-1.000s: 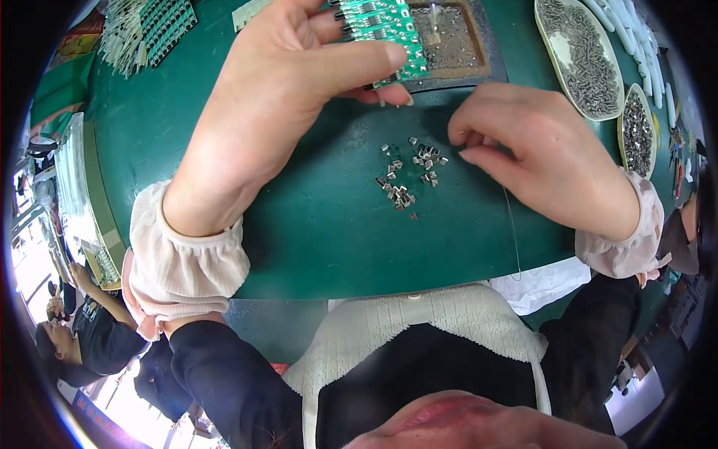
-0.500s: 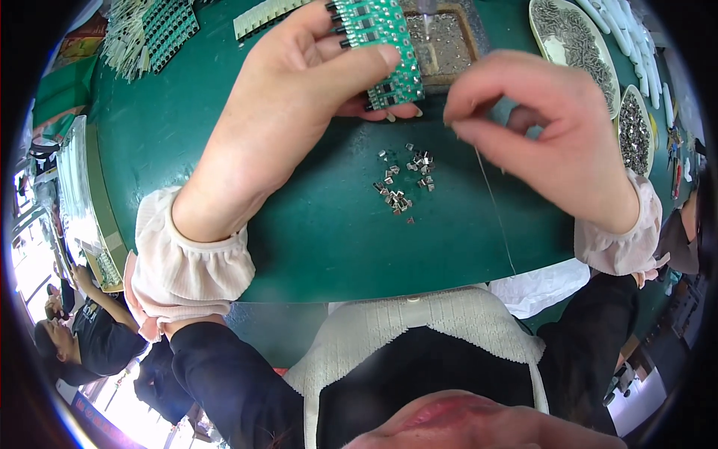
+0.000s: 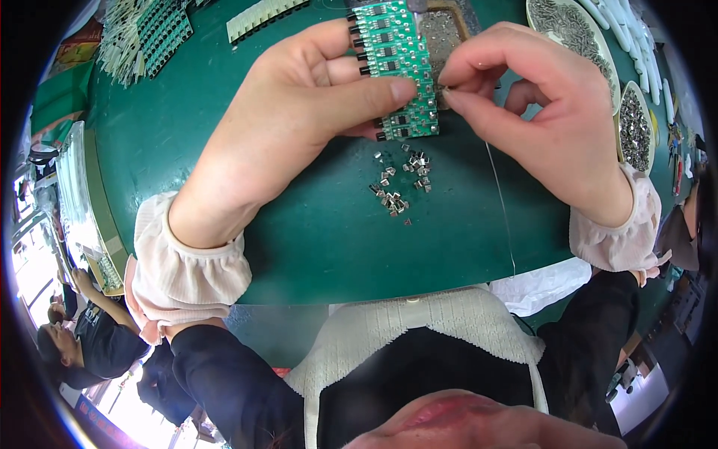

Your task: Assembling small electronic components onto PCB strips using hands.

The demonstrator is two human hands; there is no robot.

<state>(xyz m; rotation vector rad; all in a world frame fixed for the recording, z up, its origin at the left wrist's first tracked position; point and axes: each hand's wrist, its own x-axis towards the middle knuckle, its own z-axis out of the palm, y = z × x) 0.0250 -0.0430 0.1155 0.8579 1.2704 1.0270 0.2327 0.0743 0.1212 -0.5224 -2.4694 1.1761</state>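
A green circuit board panel (image 3: 396,63) with rows of small black chips and black parts along its left edge is held up over the table. My left hand (image 3: 310,97) grips it, thumb on its face and fingers behind. Beside the panel's right edge, my right hand (image 3: 535,93) pinches a thin silvery solder wire (image 3: 502,206), which trails down to the table's near edge. The pinched end is too small to make out. Below the panel lie several small bent metal clips (image 3: 393,200) in a loose cluster.
A brown-rimmed tray (image 3: 456,22) sits behind the panel, a metal tip (image 3: 416,6) above it. At right are dishes of metal pins (image 3: 572,34) and small metal parts (image 3: 634,131), plus white tubes (image 3: 624,37). More wired boards (image 3: 163,37) lie far left.
My left hand has brought the panel nearer and slightly right, with its face more fully shown. My right hand has shifted a little up and left, its fingertips now close to the panel's edge.
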